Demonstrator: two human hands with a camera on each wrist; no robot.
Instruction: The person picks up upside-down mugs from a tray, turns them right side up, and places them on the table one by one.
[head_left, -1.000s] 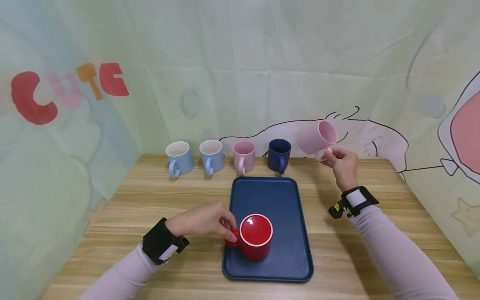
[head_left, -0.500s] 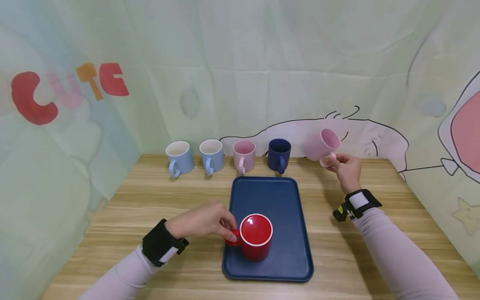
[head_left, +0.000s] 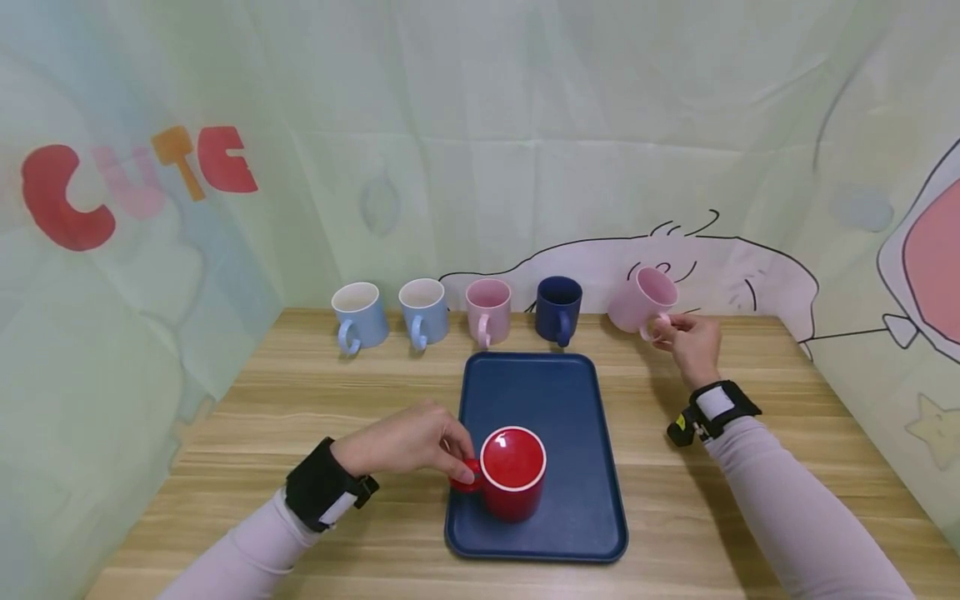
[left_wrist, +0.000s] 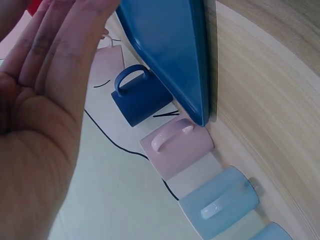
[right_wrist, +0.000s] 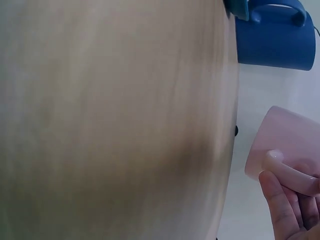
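Note:
With its fingers, my left hand [head_left: 416,439] pinches the handle of a red mug [head_left: 513,479] that stands upright on the front part of a dark blue tray [head_left: 536,392]. Over at the back right, my right hand [head_left: 692,343] grips the handle of a pink mug [head_left: 639,302]. That mug tilts, its mouth turned up and to the right. In the right wrist view, fingers [right_wrist: 281,207] curl at the pink mug's handle [right_wrist: 290,176]. Whether its base touches the table, I cannot tell.
Along the table's back edge stand two light blue mugs [head_left: 361,318] [head_left: 424,315], another pink mug [head_left: 488,314] and a navy mug [head_left: 558,312], handles toward me. A printed cloth [head_left: 480,167] hangs behind the wooden table [head_left: 300,417].
My right hand has moved slightly right and down, lowering the pink mug toward the table and tilting it less. My left hand and the red mug have stayed put.

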